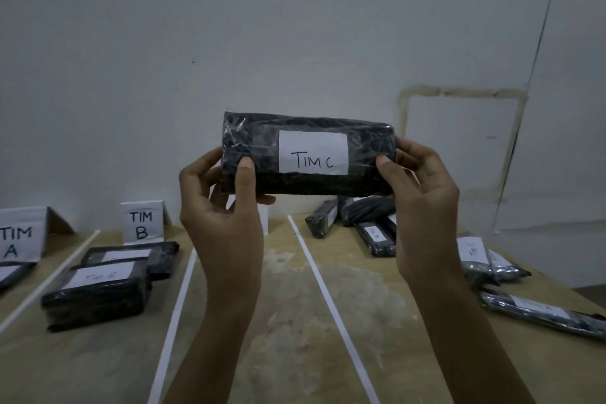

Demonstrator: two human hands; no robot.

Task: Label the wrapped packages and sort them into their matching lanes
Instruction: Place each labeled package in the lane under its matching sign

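A black plastic-wrapped package [262,154] is held up in front of the wall, above the middle lane. Its white label [313,152] reads "TIM C". My left hand [223,207] grips its left end, thumb on the front. My right hand [423,193] grips its right end the same way. The sign behind the package, at the head of the middle lane, is mostly hidden by my left hand.
White tape strips [323,289] divide the wooden table [288,321] into lanes. Signs "TIM A" [19,236] and "TIM B" [141,223] stand at the back left. Two labelled packages [98,292] lie in lane B. Several wrapped packages [370,223] are piled at the right.
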